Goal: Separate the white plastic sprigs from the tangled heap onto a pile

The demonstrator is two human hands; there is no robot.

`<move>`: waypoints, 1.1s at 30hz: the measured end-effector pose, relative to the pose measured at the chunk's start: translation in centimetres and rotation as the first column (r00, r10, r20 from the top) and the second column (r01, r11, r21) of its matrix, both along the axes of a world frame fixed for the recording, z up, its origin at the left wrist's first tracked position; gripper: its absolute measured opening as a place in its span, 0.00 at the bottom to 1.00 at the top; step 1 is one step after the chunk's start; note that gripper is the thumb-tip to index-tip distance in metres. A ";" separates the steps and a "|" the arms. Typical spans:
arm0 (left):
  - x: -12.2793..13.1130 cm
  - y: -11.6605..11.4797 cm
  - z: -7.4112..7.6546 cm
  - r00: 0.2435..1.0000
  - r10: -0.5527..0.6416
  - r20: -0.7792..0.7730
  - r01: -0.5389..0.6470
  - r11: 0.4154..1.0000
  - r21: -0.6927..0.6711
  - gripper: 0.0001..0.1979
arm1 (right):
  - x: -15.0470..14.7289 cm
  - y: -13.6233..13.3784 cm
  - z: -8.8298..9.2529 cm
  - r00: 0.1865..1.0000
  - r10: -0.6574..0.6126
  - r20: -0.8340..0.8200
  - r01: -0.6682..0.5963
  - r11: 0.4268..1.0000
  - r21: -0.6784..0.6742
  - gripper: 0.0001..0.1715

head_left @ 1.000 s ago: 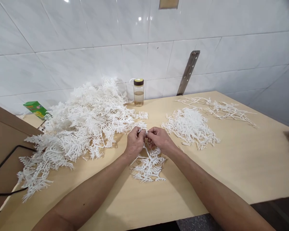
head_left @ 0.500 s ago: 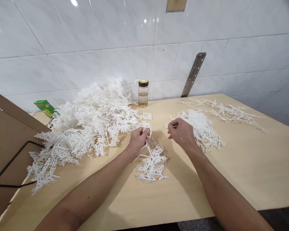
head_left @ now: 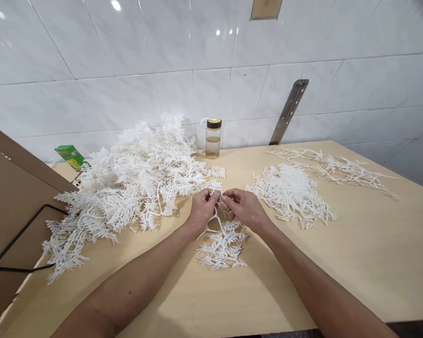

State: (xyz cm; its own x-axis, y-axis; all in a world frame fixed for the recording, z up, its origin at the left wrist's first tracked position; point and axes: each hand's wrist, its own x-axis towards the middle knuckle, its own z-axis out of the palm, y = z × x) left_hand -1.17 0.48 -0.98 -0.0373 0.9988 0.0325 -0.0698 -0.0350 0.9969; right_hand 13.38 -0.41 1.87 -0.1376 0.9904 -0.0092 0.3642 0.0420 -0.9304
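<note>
A white plastic branch (head_left: 225,241) with feathery sprigs hangs down toward the table from my left hand (head_left: 203,209), whose thumb and fingers are pinched on its upper end. Fingertips of my right hand (head_left: 245,206) meet the left ones and pinch at the same end of the branch; the small piece between them is mostly hidden. To the left lies a big heap of white plastic branches (head_left: 134,173). On the right is a lower pile of small white sprigs (head_left: 294,192), and behind it several bare white stems (head_left: 341,169).
A bottle (head_left: 213,139) of pale liquid with a dark lid stands by the tiled wall. A green box (head_left: 70,157) sits at the back left beside a cardboard panel (head_left: 21,202) with a black strap. A metal bracket (head_left: 289,111) leans from the wall behind the table (head_left: 380,249).
My right hand has moved left from the edge of the small sprig pile to the branch and pinches beside my left hand. The left hand keeps its hold. The view has shifted slightly.
</note>
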 end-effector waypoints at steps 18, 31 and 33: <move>0.3 -0.4 -0.2 0.991 0.037 -0.128 -0.027 0.996 0.080 0.12 | -0.8 -0.3 -0.6 0.972 -0.142 0.186 0.115 0.982 0.147 0.06; 0.1 -0.6 0.9 0.975 0.127 -0.182 -0.109 0.988 0.110 0.12 | -1.4 -0.2 -1.0 0.935 -0.178 0.305 0.105 0.965 0.240 0.06; 0.1 -0.4 0.7 0.975 0.131 -0.178 -0.111 0.987 0.117 0.13 | -1.4 -0.3 -0.9 0.945 -0.134 0.297 0.082 0.980 0.181 0.06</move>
State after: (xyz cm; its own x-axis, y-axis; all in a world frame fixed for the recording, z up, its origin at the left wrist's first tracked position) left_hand -1.02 0.04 -0.26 -0.1412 0.9778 0.1551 0.1265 -0.1376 0.9824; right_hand 11.99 -0.72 1.00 -0.0463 0.9904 0.1299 0.6415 0.1292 -0.7562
